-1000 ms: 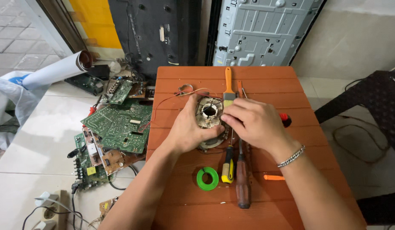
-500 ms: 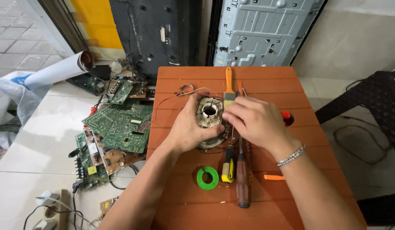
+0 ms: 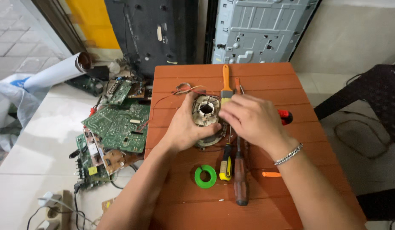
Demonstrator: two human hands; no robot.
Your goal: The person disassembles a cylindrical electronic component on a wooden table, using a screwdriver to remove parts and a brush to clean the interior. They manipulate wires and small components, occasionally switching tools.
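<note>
On the orange-brown wooden table [image 3: 299,76] my left hand [image 3: 187,125] wraps around a round metal motor part with a hole in its middle [image 3: 205,110], holding it from the left and below. My right hand [image 3: 253,121] rests over the part's right side, fingers curled at its rim; what the fingertips pinch is hidden. Thin red wires [image 3: 187,90] run from the part toward the table's far left. A paintbrush with an orange handle [image 3: 225,83] lies just behind my right hand.
In front of the hands lie a green tape roll [image 3: 205,176], a yellow-handled tool [image 3: 225,167], a brown-handled screwdriver [image 3: 241,184] and a small orange piece [image 3: 271,174]. Green circuit boards [image 3: 116,123] cover the floor at left. A grey metal panel [image 3: 261,30] leans behind the table.
Both hands stay on the motor part; my fingers shift only slightly around its rim. Nothing else has moved.
</note>
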